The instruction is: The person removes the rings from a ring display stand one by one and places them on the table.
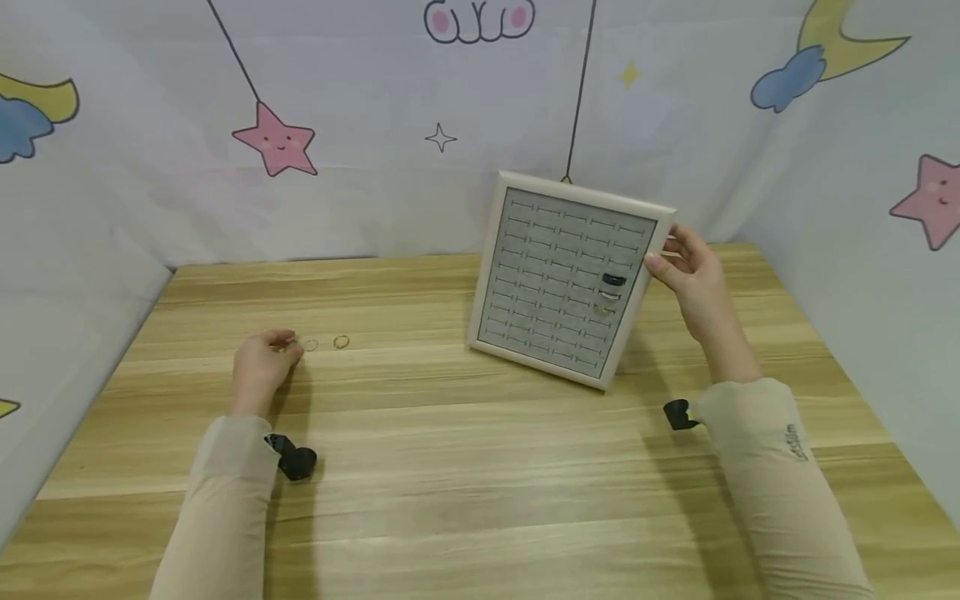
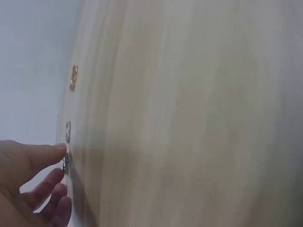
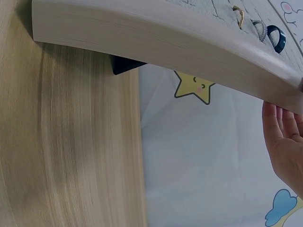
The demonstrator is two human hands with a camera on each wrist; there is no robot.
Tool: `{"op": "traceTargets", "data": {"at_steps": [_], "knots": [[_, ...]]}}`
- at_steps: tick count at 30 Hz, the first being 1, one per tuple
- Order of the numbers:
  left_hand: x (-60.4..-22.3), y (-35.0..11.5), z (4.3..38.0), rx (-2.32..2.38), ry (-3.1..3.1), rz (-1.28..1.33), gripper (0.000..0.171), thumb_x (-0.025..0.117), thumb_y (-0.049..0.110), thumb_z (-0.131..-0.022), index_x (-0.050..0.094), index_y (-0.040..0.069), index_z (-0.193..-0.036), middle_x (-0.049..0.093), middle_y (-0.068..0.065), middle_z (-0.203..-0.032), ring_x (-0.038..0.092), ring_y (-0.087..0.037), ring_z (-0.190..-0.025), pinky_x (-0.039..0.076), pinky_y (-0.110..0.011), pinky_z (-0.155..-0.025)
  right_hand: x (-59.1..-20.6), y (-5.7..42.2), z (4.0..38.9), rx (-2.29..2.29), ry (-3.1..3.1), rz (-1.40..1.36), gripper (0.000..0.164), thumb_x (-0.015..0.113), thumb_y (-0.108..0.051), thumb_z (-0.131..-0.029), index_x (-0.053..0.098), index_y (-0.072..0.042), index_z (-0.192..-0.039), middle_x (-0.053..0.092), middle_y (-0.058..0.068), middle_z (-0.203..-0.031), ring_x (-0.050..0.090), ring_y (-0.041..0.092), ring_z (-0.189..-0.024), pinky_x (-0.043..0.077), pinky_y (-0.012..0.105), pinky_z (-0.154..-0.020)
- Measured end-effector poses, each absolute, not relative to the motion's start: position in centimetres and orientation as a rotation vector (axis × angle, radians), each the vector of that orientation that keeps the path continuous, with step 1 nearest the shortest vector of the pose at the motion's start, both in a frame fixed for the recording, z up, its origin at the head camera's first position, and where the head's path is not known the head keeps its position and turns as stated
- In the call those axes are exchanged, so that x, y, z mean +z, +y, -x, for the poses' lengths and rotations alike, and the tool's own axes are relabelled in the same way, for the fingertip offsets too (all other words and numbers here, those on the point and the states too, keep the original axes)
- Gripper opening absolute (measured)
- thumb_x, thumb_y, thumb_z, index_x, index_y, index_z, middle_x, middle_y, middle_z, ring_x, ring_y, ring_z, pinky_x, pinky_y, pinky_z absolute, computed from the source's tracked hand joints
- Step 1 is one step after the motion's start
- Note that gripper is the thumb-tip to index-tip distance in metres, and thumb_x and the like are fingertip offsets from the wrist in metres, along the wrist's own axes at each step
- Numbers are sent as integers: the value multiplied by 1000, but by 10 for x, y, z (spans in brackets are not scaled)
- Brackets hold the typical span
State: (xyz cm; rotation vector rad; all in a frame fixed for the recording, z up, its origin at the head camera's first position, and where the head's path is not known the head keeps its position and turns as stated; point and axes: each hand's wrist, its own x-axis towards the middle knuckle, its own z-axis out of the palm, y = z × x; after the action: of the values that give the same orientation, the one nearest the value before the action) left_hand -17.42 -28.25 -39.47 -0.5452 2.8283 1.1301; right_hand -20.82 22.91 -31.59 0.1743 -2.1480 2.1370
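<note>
White-framed board [image 1: 553, 275]: right hand [image 1: 701, 292] grips its edge. Left hand [image 1: 262, 365] pinches a ring [image 2: 66, 165]. Apparent step: ring pickup. Next move likely calls for steady lifting.

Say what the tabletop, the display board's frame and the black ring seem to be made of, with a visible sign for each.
Tabletop: wood or wood-look laminate, faintly glossy; streaky grain shows.
Frame: probably pale-finished wood, satin; fine lines run along its side.
Black ring: perhaps polished metal, though ceramic is possible; it catches bright highlights.
</note>
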Motion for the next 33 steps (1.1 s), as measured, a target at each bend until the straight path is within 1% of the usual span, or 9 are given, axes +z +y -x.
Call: {"op": "traceTargets", "data": {"at_steps": [4, 8, 12, 17, 25, 33], "knots": [[-388, -271, 178, 1270, 2834, 661, 45, 53, 16, -96, 48, 0, -137, 49, -25, -139, 47, -40, -126, 42, -49, -101, -316, 230, 208, 2128, -2163, -177, 59, 63, -9, -91, 36, -2, -143, 55, -8, -105, 56, 3, -97, 49, 8, -82], [-378, -252, 185, 1373, 2874, 646, 43, 55, 15, -95, 51, 1, -136, 52, -24, -136, 49, -38, -120, 45, -43, -94, -316, 229, 209, 2126, -2166, -178, 59, 63, -10, -91, 36, -2, -143, 54, -8, -105, 56, 2, -96, 49, 8, -82], [-365, -227, 193, 1447, 2876, 526, 42, 55, 15, -94, 53, 3, -135, 54, -20, -135, 49, -34, -118, 43, -37, -90, -315, 229, 208, 2114, -2181, -165, 62, 63, -10, -91, 34, 0, -144, 54, -9, -106, 56, 2, -96, 49, 7, -82], [-345, -188, 202, 1558, 2825, 332, 41, 55, 13, -93, 54, 5, -134, 54, -17, -135, 48, -31, -116, 43, -38, -92, -314, 229, 208, 2109, -2196, -151, 65, 63, -10, -91, 30, 2, -146, 53, -9, -106, 55, 1, -97, 49, 7, -81], [-316, -114, 205, 1670, 2777, 5, 37, 60, 13, -91, 58, 5, -127, 59, -14, -127, 53, -31, -114, 48, -41, -94, -314, 230, 208, 2110, -2194, -153, 66, 63, -10, -91, 29, 2, -146, 55, -10, -105, 56, 0, -96, 49, 7, -80], [-304, -44, 200, 1632, 2777, -295, 31, 63, 7, -90, 61, 4, -121, 63, -12, -120, 58, -26, -106, 49, -36, -94, -316, 230, 209, 2123, -2182, -138, 68, 63, -9, -91, 27, 3, -147, 54, -10, -106, 56, -1, -96, 49, 6, -80]]}}
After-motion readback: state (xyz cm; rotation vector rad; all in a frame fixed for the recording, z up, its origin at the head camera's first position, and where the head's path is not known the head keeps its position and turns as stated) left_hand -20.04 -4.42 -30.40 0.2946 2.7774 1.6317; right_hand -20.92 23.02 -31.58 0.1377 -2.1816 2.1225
